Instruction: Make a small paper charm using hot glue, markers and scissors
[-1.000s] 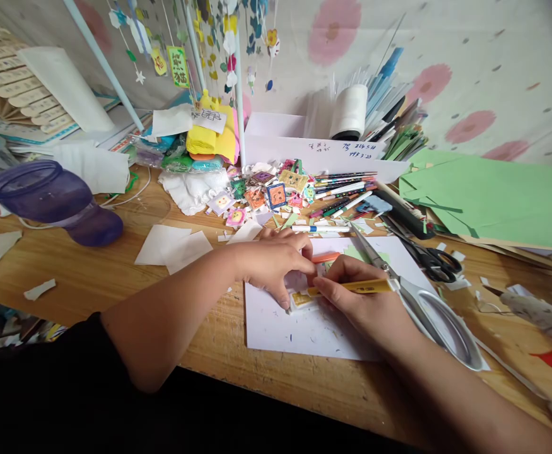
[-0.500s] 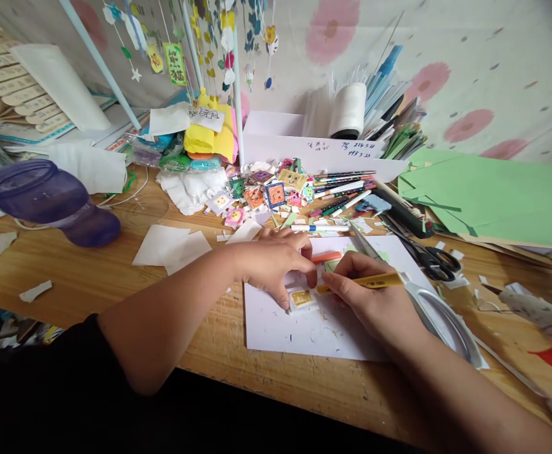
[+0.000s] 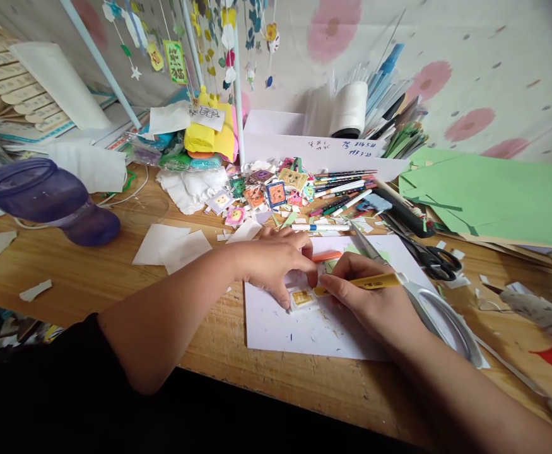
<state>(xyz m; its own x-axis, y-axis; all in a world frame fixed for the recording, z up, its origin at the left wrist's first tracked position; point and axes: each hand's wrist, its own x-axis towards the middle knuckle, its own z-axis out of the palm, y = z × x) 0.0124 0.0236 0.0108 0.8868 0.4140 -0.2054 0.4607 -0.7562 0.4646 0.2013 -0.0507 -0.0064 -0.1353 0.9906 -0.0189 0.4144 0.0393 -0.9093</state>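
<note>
A small white square piece (image 3: 301, 298) with a yellow-coloured middle lies on a white sheet (image 3: 276, 331) marked with specks of colour. My left hand (image 3: 278, 261) pins this piece at its edge between thumb and fingers. In my right hand (image 3: 361, 290) is a yellow marker (image 3: 375, 282), gripped like a pen. Its tip is at the right side of the piece. An orange marker (image 3: 325, 256) rests on the sheet behind my hands. Large scissors (image 3: 422, 302) with pale handles lie partly under my right hand.
Black-handled scissors (image 3: 441, 261) lie right of the sheet. Behind it are a pile of small painted squares (image 3: 276, 193) and several pens (image 3: 344, 189). A purple vase-like container (image 3: 48, 195) stands left, green card (image 3: 498, 205) lies right, and a glue gun (image 3: 535, 312) juts in at far right.
The yellow marker and my right hand have shifted slightly left, bringing the tip closer to the small piece. My left hand stays in place.
</note>
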